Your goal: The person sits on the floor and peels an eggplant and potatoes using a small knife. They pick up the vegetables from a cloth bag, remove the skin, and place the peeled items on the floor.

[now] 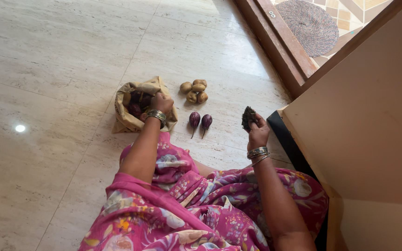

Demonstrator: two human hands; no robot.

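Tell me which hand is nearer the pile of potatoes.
Left. The left hand reaches into the paper bag just beside the potatoes; the right hand holds a dark vegetable farther off, beyond the two eggplants.

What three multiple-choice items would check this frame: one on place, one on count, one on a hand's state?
1. Where is the left hand?
A. In the mouth of the paper bag
B. On the round mat
C. On the potatoes

2. How many small eggplants lie on the floor?
A. One
B. Two
C. Four

3. What is the right hand doing?
A. Resting flat on the floor
B. Hanging with nothing in it
C. Holding up a dark piece

Answers: 1 A, the hand is inside the bag's opening; 2 B, a pair lies below the potatoes; 3 C, its fingers grip the piece above the floor.
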